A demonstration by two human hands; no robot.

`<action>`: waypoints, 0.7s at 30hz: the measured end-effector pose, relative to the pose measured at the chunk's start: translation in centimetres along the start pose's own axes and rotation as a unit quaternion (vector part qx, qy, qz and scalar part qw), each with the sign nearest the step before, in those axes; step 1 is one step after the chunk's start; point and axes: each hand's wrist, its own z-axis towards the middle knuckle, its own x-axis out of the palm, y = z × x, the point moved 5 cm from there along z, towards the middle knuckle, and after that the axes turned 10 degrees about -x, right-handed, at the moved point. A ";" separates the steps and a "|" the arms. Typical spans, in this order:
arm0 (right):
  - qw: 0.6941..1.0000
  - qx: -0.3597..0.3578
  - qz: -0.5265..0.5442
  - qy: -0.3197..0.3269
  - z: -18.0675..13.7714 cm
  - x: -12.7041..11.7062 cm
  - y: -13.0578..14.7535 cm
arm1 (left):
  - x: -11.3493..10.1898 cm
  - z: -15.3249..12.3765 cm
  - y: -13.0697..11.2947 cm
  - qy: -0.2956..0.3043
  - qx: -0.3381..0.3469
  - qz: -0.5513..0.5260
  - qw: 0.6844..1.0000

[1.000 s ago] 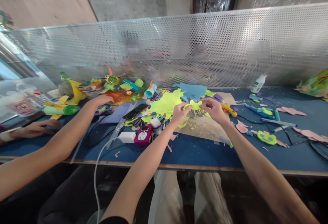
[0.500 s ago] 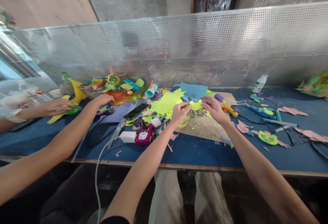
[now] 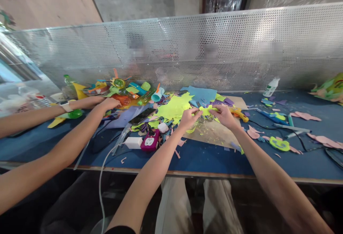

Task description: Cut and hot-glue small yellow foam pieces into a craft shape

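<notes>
My left hand [image 3: 188, 117] and my right hand [image 3: 224, 114] meet over a brown cardboard sheet [image 3: 214, 134] on the blue table [image 3: 203, 157]. Both pinch a small yellow-green foam cutout [image 3: 205, 110] held between them, the fingers of each hand closed on its ends. Scissors [image 3: 205, 118] lie just beneath the cutout, partly hidden by my hands. A larger yellow-green foam sheet [image 3: 174, 108] lies to the left of my left hand.
A co-worker's two arms reach in from the left, hands [image 3: 108, 103] at a pile of coloured craft pieces [image 3: 123, 89]. A phone [image 3: 142, 116], a pink power strip [image 3: 149, 143], a white charger [image 3: 132, 143], a glue bottle [image 3: 270, 86] and foam scraps lie about. A perforated metal screen [image 3: 187, 51] closes the back.
My hands stayed on the cutout, shifting it slightly. The co-worker's far hand moved from the table's left edge rightward to the craft pile beside their other hand.
</notes>
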 end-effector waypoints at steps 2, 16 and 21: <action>1.000 -0.008 -0.010 0.002 0.0 -0.1 0.2 | 0.0 0.0 -0.1 0.005 0.002 -0.004 1.000; 0.999 -0.033 -0.022 0.012 0.0 -0.2 0.8 | 0.1 0.2 0.8 -0.015 -0.017 -0.014 1.000; 1.000 -0.026 -0.015 -0.002 0.2 -0.3 0.8 | -0.2 0.4 1.2 -0.045 -0.020 -0.025 0.998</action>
